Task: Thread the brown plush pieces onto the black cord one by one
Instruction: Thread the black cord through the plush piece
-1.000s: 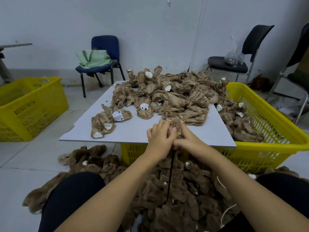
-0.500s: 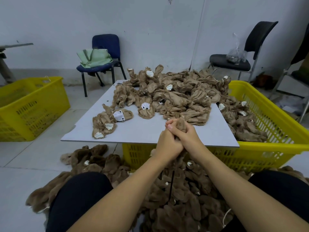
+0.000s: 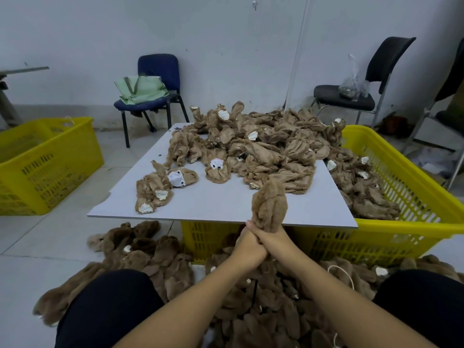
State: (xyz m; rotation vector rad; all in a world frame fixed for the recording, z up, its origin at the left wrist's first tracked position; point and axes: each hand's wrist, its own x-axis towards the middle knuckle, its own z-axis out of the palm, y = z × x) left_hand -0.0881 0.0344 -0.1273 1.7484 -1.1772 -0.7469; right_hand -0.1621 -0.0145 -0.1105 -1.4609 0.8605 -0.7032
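Left hand (image 3: 249,247) and right hand (image 3: 272,241): pressed together at the near edge of the board, fingers of both curled round the base of one fluffy brown plush piece (image 3: 270,205), which stands upright above the knuckles. Thin black cord (image 3: 255,291): a short length visible at 6 o'clock from the hands, running straight down between the forearms; whether it passes through the held piece cannot be told. Mound of dark brown plush pieces on the floor (image 3: 150,262): spread from 8 o'clock to 4 o'clock of the hands, around the knees. Flat pale grey board (image 3: 221,199): resting across a large yellow slotted plastic crate (image 3: 411,204), at 12 o'clock from the hands. Heap of tan inside-out plush pieces (image 3: 266,149): on the far half of the board, spilling into the crate at 2 o'clock. Small separate cluster of plush pieces with white patches (image 3: 160,189): at 10 o'clock on the board. Second yellow plastic crate (image 3: 47,167): on the floor at 9 o'clock, well apart. Blue upholstered chair (image 3: 155,96): at 11 o'clock by the wall, bearing a pale green fabric bag (image 3: 141,90). Black chair (image 3: 361,94): at 1 o'clock, with a clear plastic bag (image 3: 352,85) on its seat.
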